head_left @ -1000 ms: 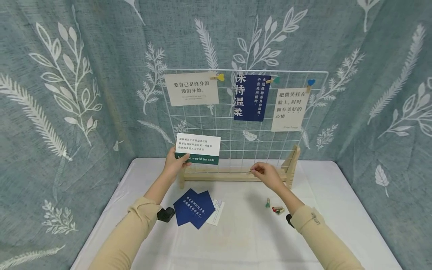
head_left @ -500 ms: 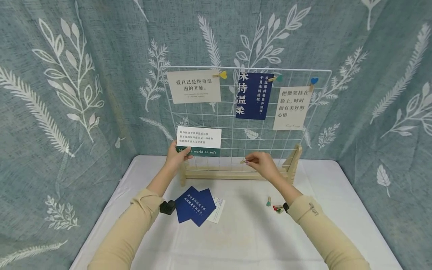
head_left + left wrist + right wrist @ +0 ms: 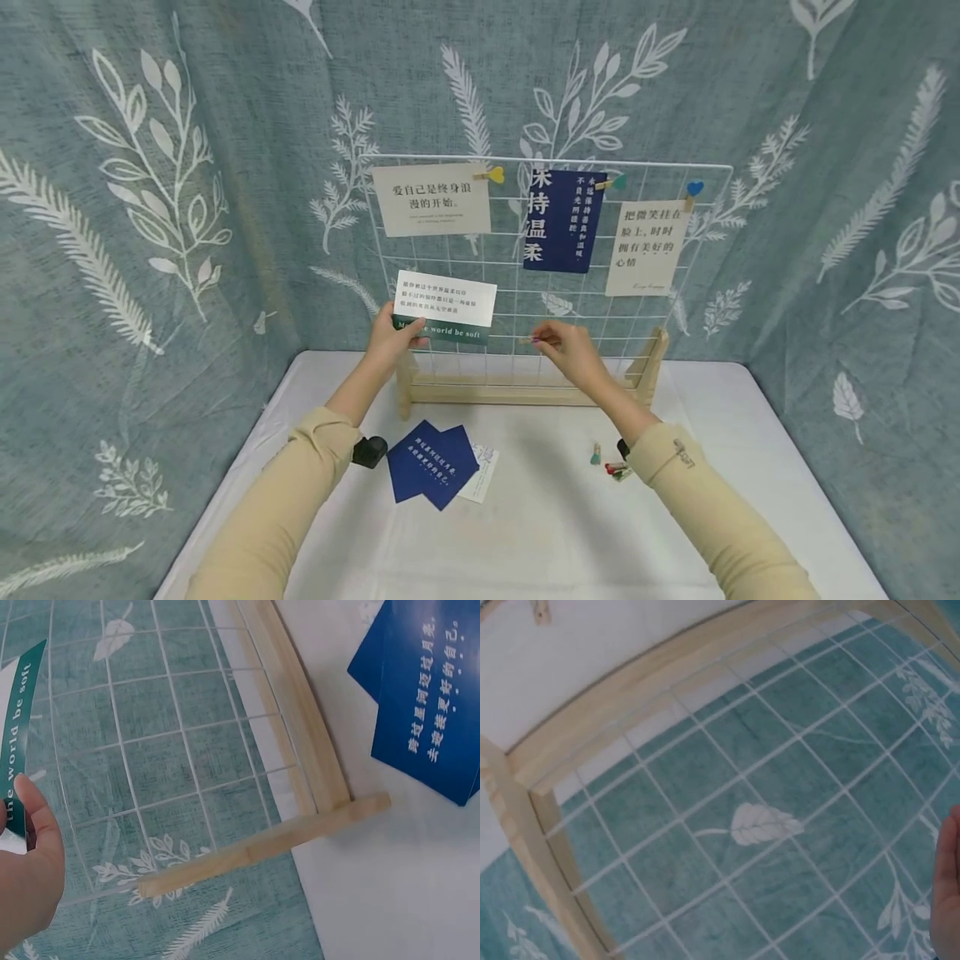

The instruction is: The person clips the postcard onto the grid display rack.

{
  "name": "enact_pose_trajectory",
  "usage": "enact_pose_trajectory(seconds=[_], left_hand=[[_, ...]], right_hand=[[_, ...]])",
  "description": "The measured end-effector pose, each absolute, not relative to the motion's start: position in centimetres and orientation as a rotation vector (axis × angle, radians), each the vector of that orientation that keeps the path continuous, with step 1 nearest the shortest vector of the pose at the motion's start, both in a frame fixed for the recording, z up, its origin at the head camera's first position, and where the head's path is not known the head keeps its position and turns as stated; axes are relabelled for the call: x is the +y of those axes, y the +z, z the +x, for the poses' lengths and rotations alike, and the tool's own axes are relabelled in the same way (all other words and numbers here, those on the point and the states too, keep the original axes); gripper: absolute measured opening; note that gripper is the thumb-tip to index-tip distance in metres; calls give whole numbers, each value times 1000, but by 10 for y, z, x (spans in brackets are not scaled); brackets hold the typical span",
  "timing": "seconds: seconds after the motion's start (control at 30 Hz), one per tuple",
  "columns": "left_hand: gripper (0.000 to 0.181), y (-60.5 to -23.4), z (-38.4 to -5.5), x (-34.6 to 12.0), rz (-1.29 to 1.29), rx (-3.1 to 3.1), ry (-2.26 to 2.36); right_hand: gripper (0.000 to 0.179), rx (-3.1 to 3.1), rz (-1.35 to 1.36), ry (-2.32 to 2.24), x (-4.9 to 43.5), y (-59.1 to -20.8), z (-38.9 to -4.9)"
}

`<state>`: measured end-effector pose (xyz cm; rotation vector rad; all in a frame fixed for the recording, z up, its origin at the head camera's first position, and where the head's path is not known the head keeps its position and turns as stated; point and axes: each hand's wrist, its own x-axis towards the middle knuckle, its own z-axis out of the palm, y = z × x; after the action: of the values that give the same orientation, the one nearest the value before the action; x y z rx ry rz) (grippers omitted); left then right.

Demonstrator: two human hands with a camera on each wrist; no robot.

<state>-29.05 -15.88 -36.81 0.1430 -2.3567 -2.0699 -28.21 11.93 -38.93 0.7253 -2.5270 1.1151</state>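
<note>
My left hand (image 3: pixel 388 340) holds a white-and-green card (image 3: pixel 447 298) by its lower left corner, thumb on the front, before the left part of a white wire grid (image 3: pixel 517 305). The same card (image 3: pixel 16 742) shows at the left edge of the left wrist view. To its right, my right hand (image 3: pixel 572 350) pinches a small wooden clothespin (image 3: pixel 528 340) pointing toward the card, apart from it. Fingers mostly hide the clothespin. In the right wrist view only a sliver of the right hand (image 3: pixel 946 889) shows. Clothespins hold a cream card (image 3: pixel 433 200), a blue card (image 3: pixel 558 221) and another cream card (image 3: pixel 647 250) on the grid.
A wooden base (image 3: pixel 487 393) supports the grid on the white-covered table (image 3: pixel 525 533). Blue cards (image 3: pixel 431 462) overlap a white card (image 3: pixel 482 479) at front left. Several loose clothespins (image 3: pixel 617 470) lie near the right forearm. Patterned curtains (image 3: pixel 247 100) surround the table.
My right hand has moved up and left toward the card with the clothespin. My left hand has raised the card slightly and tilted it a little.
</note>
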Motion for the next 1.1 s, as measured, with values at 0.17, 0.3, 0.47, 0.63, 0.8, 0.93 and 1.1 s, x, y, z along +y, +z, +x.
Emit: enact_pose_trajectory(seconds=[0.17, 0.3, 0.47, 0.63, 0.8, 0.93, 1.1], left_hand=[[48, -364, -293, -159, 171, -2341, -2068], [47, -362, -296, -161, 158, -2305, -2083], [54, -354, -298, -159, 131, -2324, -2087], [58, -346, -300, -156, 121, -2319, -2102], [46, -346, -304, -156, 127, -2280, -2112], [46, -348, -306, -157, 120, -2275, -2137], [45, -347, -308, -156, 124, -2215, -2175]], right_hand=[[15, -2492, 720, 1059, 113, -379, -285], [14, -2452, 730, 1011, 107, -370, -289], [15, -2429, 720, 1000, 103, -360, -292], [18, -2433, 694, 998, 105, -356, -291], [18, -2425, 710, 986, 102, -352, -291], [16, -2392, 711, 1006, 97, -346, -296], [15, -2335, 703, 999, 89, -338, -301]])
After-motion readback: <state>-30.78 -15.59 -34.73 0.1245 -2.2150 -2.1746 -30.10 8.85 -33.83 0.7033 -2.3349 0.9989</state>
